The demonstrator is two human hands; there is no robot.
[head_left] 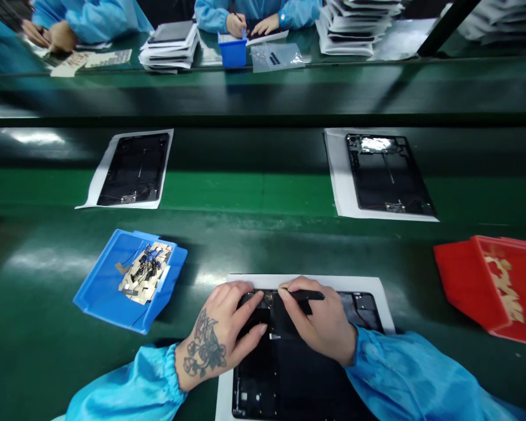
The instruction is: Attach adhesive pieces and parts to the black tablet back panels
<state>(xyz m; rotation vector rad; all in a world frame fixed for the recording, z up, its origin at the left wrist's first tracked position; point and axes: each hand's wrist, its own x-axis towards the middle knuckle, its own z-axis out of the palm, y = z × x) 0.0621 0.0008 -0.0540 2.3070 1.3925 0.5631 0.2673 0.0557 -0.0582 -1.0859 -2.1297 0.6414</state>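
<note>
- Currently, right hand (318,318) grasps black tool (309,295) between thumb and fingers, thumb side over top edge of near tablet (311,374).
- Left hand (223,327) lies open, tattooed back up, fingers spread on the same tablet's upper left corner area; thumb apart from index, lower down.
- Near tablet: black casing, inner side up, directly under both hands, on white sheet (386,301) that shows past its edges. Lower part runs out of view.
- Blue bin (94,295): left of the left hand, apart from it, holds pale pieces and dark wired parts (146,269).
- Red bin (462,280): right side, pale strips (506,289) inside, cut off by frame edge.
- Left far tablet (134,166) and right far tablet (390,175): dark, each on its own white paper, across the green bench (254,231), well apart.
- Farther back, on the opposite bench: small blue box (234,54), clear bag (276,57) with small dark pieces just beside it, paper stacks either side.
- Co-workers in blue sleeves, hands at that bench; one's hand is at the small blue box.
</note>
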